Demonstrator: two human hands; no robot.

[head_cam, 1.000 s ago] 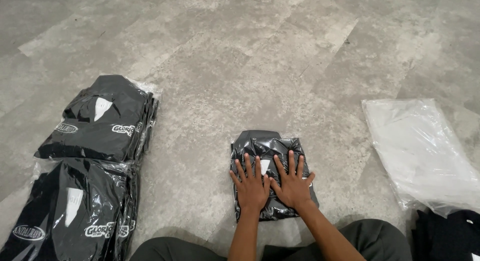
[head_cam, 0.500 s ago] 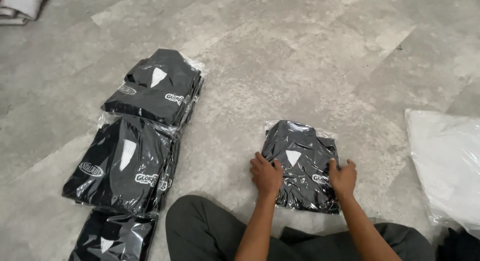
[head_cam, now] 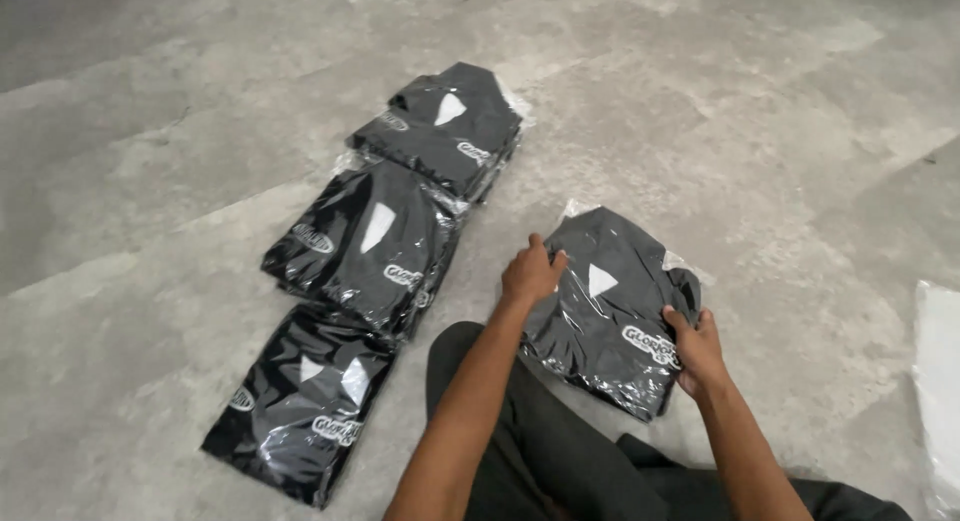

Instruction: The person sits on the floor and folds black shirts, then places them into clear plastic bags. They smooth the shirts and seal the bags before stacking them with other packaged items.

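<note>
A folded black garment in a clear plastic bag (head_cam: 610, 306) lies on the grey floor in front of me. My left hand (head_cam: 532, 271) grips its left edge near the top corner. My right hand (head_cam: 692, 343) grips its right edge lower down. The bag sits slightly tilted, its near edge over my dark trouser leg (head_cam: 540, 441).
To the left lie three piles of the same bagged black garments: the far pile (head_cam: 445, 126), the middle pile (head_cam: 365, 243) and the near pile (head_cam: 300, 406). A clear plastic sheet (head_cam: 940, 381) shows at the right edge. The floor is grey concrete (head_cam: 150, 181).
My hands went from pressing flat on top of the bagged garment to gripping its left and right edges. The view swung left, showing more of the piles.
</note>
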